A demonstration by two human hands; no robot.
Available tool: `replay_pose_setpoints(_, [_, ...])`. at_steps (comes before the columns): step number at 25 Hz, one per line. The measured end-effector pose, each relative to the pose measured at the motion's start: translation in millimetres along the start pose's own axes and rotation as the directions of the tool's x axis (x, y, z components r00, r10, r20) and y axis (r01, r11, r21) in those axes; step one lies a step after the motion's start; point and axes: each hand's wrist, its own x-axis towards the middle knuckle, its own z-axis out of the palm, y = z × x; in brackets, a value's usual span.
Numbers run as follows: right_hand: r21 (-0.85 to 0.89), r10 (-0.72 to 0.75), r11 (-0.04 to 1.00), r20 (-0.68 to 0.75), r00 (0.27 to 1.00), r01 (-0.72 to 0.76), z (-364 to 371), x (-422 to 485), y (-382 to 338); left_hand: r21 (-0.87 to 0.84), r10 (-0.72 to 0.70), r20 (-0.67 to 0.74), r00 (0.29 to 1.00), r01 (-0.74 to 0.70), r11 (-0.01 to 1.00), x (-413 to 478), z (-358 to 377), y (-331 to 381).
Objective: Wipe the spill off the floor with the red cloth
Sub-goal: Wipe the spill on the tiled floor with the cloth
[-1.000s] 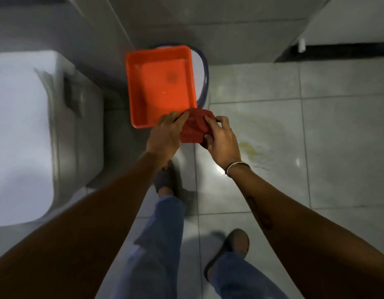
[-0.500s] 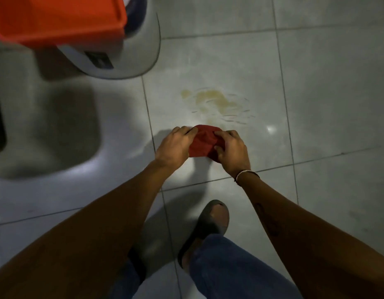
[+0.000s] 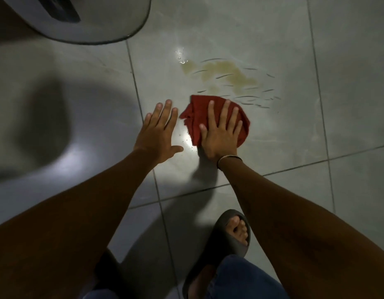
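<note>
1. Our right hand [image 3: 221, 132] lies flat on the red cloth [image 3: 217, 117], fingers spread and pressing it onto the floor tile [image 3: 283, 137], not clenched around it
2. The spill [image 3: 225, 75], a yellowish puddle, lies just ahead of the right fingertips, and slightly to the right; the far edge of the cloth almost touches its near streaks
3. The puddle is longer from left to right than from near to far, so we judge one forward push alone will not cover it
4. Our left hand [image 3: 158, 130] is open and empty, palm down, just beside the cloth on its left; we cannot tell whether it touches the tile
5. The tile is glossy and looks wet. A white round appliance base [image 3: 96, 29] stands far left; our sandal [image 3: 232, 236] is behind
</note>
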Motion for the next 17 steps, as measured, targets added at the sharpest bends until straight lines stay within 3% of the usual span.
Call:
replay_pose_setpoints(2, [-0.072, -0.133, 0.988, 0.041, 0.99, 0.135, 10, -28, 14, -0.014, -0.025, 0.044, 0.999, 0.026, 1.0, 3, 0, 7])
replay_pose_setpoints(3, [-0.079, -0.108, 0.99, 0.069, 0.992, 0.113, 13, -41, 32, -0.012, -0.028, 0.071, 0.997, 0.029, 1.0, 1, 0, 11])
replay_pose_setpoints(6, [0.058, 0.245, 0.967, 0.049, 0.968, -0.248, 9, -21, 55, 0.01, -0.018, 0.089, 0.996, 0.017, 1.0, -5, 3, 11])
replay_pose_setpoints(8, [0.136, 0.343, 0.93, 0.023, 0.939, -0.343, -3, 17, 29, 0.0, -0.021, 0.083, 0.996, 0.021, 1.0, -8, -3, 10])
replay_pose_setpoints(9, [0.114, 0.258, 0.959, 0.021, 0.966, -0.258, -6, 31, 17, -0.006, -0.035, 0.077, 0.996, 0.035, 0.999, -3, -13, 9])
replay_pose_setpoints(11, [-0.005, -0.054, 0.999, 0.022, 0.998, 0.054, -4, 22, 6, -0.008, -0.053, 0.069, 0.996, 0.054, 0.999, 4, -30, 5])
replay_pose_setpoints(13, [-0.066, -0.142, 0.987, 0.041, 0.989, 0.145, 12, -18, 34, 0.006, -0.058, 0.08, 0.995, 0.057, 0.998, 6, -34, 3])
replay_pose_setpoints(15, [-0.015, 0.041, 0.999, 0.052, 0.998, -0.04, 8, -29, 72, 0.023, -0.069, 0.094, 0.993, 0.067, 0.997, 2, -32, 9])
replay_pose_setpoints(17, [0.096, 0.311, 0.946, 0.015, 0.95, -0.311, -7, 11, 76, 0.041, -0.061, 0.101, 0.993, 0.057, 0.998, -4, -30, 10])
